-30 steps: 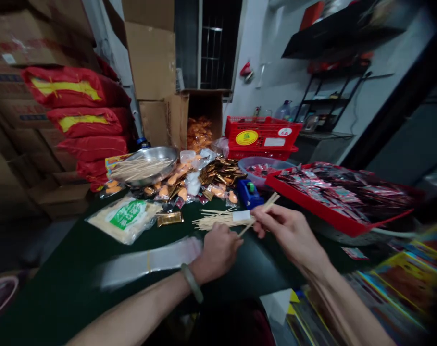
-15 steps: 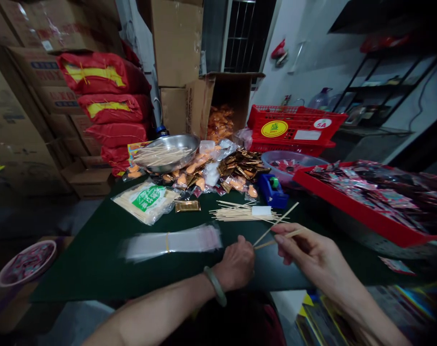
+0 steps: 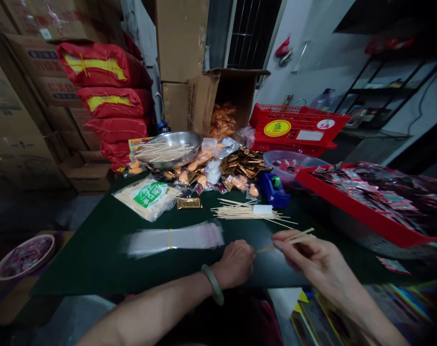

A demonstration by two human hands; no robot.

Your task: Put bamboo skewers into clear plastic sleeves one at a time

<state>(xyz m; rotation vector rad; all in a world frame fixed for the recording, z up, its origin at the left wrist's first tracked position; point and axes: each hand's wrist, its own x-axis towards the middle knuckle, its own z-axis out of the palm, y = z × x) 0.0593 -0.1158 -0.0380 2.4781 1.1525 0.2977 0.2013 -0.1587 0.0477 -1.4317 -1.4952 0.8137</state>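
Observation:
Near the table's front edge, my left hand (image 3: 237,263) is closed in a fist, with the tips of thin sticks showing at its right side. My right hand (image 3: 308,252) pinches several thin wooden sticks (image 3: 300,237) between thumb and fingers, their ends pointing up to the right and down toward my left hand. Beyond the hands lies a loose pile of sticks (image 3: 234,210) with a small white piece (image 3: 262,209) on it. Left of my left hand is a flat stack of clear bags (image 3: 189,237) with a yellow band round it.
Behind are a packet of sticks (image 3: 148,197), a gold sachet (image 3: 189,203), a metal bowl (image 3: 189,142) and a blue tape dispenser (image 3: 274,191). A red tray (image 3: 351,209) heaped with sachets stands at the right, a red basket (image 3: 293,126) further back.
The stick that slanted up between the hands no longer stands there. One stick now lies at the right of the pile. The sticks in my right hand reach further up to the right.

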